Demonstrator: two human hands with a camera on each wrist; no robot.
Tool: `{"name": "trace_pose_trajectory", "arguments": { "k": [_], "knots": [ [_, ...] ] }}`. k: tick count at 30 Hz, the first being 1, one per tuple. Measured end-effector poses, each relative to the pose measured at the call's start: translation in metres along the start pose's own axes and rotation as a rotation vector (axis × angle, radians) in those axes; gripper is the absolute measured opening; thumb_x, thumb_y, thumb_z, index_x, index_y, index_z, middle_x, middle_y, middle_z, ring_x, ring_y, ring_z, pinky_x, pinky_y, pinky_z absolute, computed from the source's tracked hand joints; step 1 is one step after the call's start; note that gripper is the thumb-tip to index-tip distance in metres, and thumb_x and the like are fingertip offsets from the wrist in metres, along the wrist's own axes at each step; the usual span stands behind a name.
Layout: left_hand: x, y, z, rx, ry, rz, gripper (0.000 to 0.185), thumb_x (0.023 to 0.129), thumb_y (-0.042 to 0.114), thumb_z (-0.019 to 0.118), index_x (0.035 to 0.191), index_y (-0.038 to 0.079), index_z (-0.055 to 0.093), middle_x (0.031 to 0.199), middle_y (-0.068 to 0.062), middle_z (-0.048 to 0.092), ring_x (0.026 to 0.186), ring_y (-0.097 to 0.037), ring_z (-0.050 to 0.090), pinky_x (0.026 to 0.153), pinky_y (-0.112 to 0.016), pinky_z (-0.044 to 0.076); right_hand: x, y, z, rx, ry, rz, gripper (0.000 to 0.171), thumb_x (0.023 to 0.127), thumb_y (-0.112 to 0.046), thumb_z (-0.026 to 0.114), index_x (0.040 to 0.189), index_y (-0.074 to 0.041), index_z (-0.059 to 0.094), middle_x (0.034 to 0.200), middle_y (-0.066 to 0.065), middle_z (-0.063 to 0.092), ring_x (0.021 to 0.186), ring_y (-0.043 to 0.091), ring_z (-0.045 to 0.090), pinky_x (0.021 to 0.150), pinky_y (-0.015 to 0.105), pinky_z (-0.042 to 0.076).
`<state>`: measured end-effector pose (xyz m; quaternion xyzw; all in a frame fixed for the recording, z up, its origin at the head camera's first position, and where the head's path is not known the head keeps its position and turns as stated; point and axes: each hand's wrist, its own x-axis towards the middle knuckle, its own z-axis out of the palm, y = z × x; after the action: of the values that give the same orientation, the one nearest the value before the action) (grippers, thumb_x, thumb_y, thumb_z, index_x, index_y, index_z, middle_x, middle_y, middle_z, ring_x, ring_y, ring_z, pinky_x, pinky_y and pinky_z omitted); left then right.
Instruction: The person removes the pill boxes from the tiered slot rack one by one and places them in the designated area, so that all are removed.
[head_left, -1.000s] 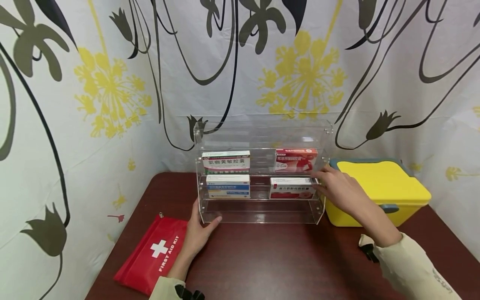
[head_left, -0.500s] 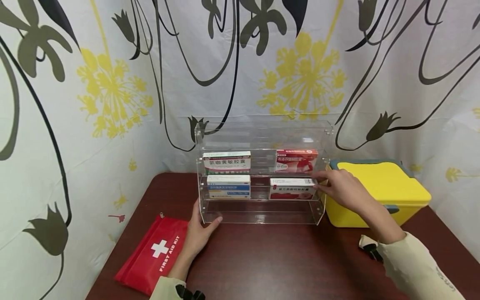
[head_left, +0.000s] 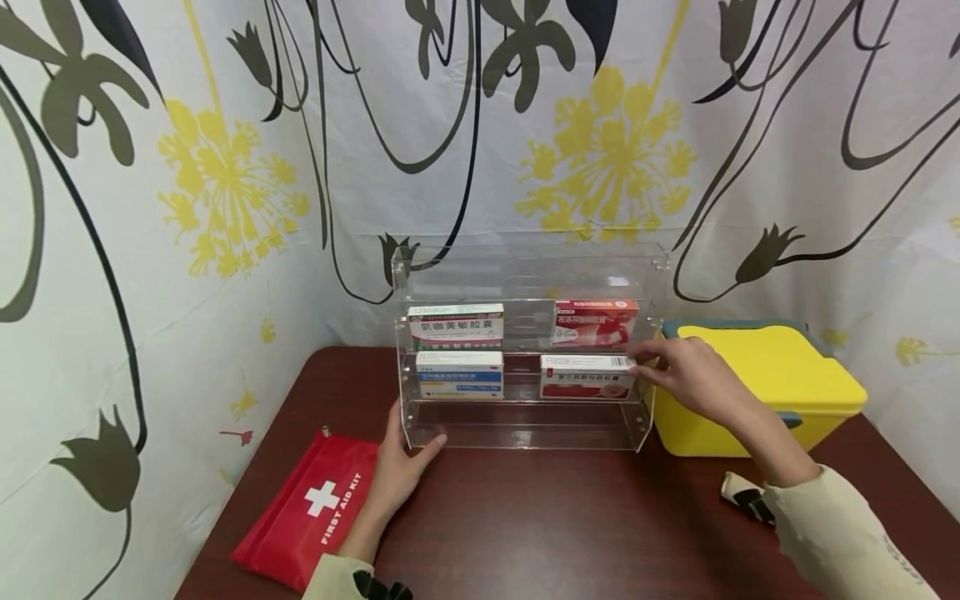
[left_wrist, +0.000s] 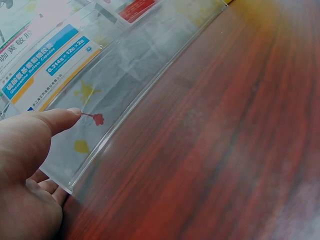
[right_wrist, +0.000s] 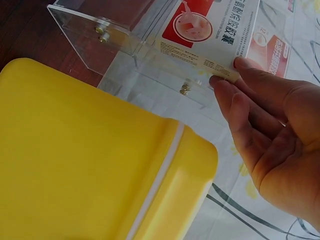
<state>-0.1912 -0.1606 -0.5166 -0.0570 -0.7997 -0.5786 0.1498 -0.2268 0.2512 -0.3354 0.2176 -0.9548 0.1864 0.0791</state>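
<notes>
A clear acrylic shelf (head_left: 525, 429) stands on the dark wooden table and holds four medicine boxes on two levels. My right hand (head_left: 667, 371) reaches in from the right, its straight fingertips (right_wrist: 222, 82) touching the right end of the white-and-red box (head_left: 587, 377) on the lower right level. That box (right_wrist: 210, 30) fills the top of the right wrist view. My left hand (head_left: 405, 458) rests on the table at the shelf's front left corner. Its thumb (left_wrist: 67, 115) lies against the clear front panel (left_wrist: 130, 75), below the blue-and-white box (head_left: 459, 374).
A yellow lidded bin (head_left: 757, 375) stands directly right of the shelf, close under my right wrist. A red first aid pouch (head_left: 315, 504) lies at the front left. A patterned curtain (head_left: 225, 167) closes off the back and both sides.
The fingers of the right hand have settled slightly lower against the box's end. The left hand, the shelf and the boxes have not moved.
</notes>
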Motion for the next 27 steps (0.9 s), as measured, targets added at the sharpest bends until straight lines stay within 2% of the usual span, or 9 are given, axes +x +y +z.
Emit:
{"name": "trace_pose_trajectory", "arguments": {
  "k": [5,8,14,21,23,27],
  "knots": [
    [-0.005,0.025,-0.002,-0.017,0.003,0.03,0.09,0.084,0.009,0.078,0.155,0.014,0.024,0.147,-0.018,0.042,0.131,-0.04,0.043,0.105,-0.058,0.034,-0.001,0.0,-0.003,0.046,-0.008,0.016,0.026,0.089,-0.01,0.073,0.115,-0.007,0.073,0.086,0.004,0.071,0.053,0.013,0.056,0.048,0.029,0.048],
    [-0.007,0.036,-0.004,-0.012,0.0,0.021,0.088,0.084,0.007,0.078,0.154,0.009,0.024,0.147,-0.021,0.042,0.131,-0.04,0.043,0.105,-0.057,0.033,-0.001,0.0,-0.006,0.072,0.01,0.003,0.025,0.09,-0.008,0.071,0.114,-0.006,0.072,0.091,0.007,0.072,0.06,0.015,0.062,0.049,0.027,0.05],
    [-0.008,0.038,-0.005,-0.014,-0.004,0.014,0.089,0.083,0.007,0.078,0.154,0.008,0.024,0.147,-0.022,0.042,0.131,-0.041,0.043,0.105,-0.057,0.034,-0.002,-0.001,-0.011,0.103,0.04,-0.021,0.024,0.089,-0.008,0.072,0.113,-0.004,0.072,0.095,0.009,0.072,0.074,0.019,0.069,0.056,0.027,0.053],
    [-0.008,0.038,-0.006,-0.02,-0.008,0.012,0.088,0.085,0.008,0.077,0.155,0.01,0.023,0.148,-0.02,0.041,0.133,-0.039,0.042,0.106,-0.055,0.033,-0.003,-0.003,-0.021,0.069,0.117,-0.072,0.025,0.088,-0.013,0.074,0.112,-0.006,0.073,0.099,0.008,0.073,0.085,0.023,0.071,0.068,0.038,0.056],
    [-0.008,0.037,-0.006,-0.022,-0.009,0.011,0.088,0.084,0.008,0.078,0.154,0.01,0.024,0.148,-0.02,0.041,0.132,-0.038,0.043,0.107,-0.055,0.033,-0.003,-0.004,-0.024,0.075,0.14,-0.089,0.024,0.088,-0.014,0.074,0.111,-0.007,0.074,0.099,0.007,0.073,0.083,0.022,0.072,0.068,0.038,0.056],
    [-0.007,0.036,-0.005,-0.027,-0.009,0.017,0.088,0.084,0.007,0.077,0.154,0.01,0.024,0.147,-0.019,0.042,0.132,-0.037,0.043,0.106,-0.055,0.033,-0.003,-0.006,-0.03,0.079,0.171,-0.1,0.024,0.089,-0.018,0.074,0.111,-0.008,0.074,0.098,0.006,0.073,0.082,0.019,0.072,0.067,0.028,0.055]
  ]
}}
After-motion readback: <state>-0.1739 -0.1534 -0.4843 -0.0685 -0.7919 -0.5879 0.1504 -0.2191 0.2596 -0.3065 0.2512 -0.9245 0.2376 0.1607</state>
